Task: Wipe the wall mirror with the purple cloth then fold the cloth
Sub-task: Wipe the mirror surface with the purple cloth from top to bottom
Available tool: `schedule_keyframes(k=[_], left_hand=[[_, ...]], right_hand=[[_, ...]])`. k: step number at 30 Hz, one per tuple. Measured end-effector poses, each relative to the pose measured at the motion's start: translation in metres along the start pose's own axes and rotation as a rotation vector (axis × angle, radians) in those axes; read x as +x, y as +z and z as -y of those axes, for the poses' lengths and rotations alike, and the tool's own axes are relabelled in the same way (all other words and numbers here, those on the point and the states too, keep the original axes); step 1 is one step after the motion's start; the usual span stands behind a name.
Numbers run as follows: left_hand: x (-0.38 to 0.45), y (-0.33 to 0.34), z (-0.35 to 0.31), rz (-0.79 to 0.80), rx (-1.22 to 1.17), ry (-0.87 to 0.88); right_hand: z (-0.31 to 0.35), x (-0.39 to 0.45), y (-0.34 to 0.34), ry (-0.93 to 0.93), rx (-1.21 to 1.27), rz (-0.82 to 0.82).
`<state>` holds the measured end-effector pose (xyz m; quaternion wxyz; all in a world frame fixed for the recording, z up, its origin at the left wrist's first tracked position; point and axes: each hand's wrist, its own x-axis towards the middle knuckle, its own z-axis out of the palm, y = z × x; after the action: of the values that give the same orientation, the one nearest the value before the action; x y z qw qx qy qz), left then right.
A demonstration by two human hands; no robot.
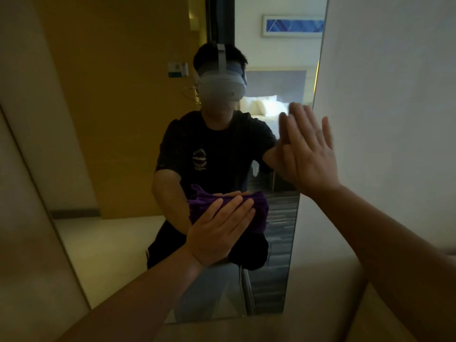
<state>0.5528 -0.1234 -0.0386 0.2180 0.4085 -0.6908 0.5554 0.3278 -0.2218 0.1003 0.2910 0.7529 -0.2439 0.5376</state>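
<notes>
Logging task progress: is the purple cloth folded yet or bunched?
Bunched, not neatly folded. The purple cloth sits crumpled under the flat left hand, which presses it against the wall mirror.

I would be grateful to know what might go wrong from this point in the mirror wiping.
1. The right hand lies bare and flat at the mirror's right edge, so it may leave fresh prints.
2. The left hand presses the bunched purple cloth with straight fingers, no grip, so it may slip and drop.

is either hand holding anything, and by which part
Neither grips anything. The left hand presses the bunched purple cloth flat-fingered against the wall mirror; the right hand is bare.
</notes>
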Motion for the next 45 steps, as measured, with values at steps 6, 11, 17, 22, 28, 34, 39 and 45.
schedule_keyframes(k=[6, 11, 17, 22, 28, 34, 39, 45], left_hand=[[0.008, -0.016, 0.005, 0.083, -0.053, 0.001], [0.045, -0.045, 0.012, 0.112, -0.184, -0.111], [0.170, -0.062, 0.054, -0.149, -0.192, -0.300], [0.278, -0.070, 0.091, -0.179, -0.066, -0.281], [0.300, -0.060, 0.095, -0.137, 0.041, -0.220], [0.246, -0.037, 0.065, -0.164, 0.032, -0.101], [0.167, -0.013, 0.020, -0.124, -0.006, -0.024], [0.088, -0.001, -0.034, 0.043, 0.001, 0.110]], right_hand=[[-0.042, -0.017, -0.023, 0.339, -0.108, 0.260], [-0.046, -0.020, -0.019, 0.342, -0.147, 0.346], [-0.049, -0.021, -0.018, 0.343, -0.170, 0.374], [-0.056, -0.025, -0.015, 0.317, -0.190, 0.366], [-0.057, -0.027, -0.011, 0.317, -0.169, 0.338], [-0.055, -0.028, -0.011, 0.310, -0.158, 0.294], [-0.054, -0.027, -0.009, 0.326, -0.140, 0.260], [-0.053, -0.028, -0.008, 0.312, -0.139, 0.252]])
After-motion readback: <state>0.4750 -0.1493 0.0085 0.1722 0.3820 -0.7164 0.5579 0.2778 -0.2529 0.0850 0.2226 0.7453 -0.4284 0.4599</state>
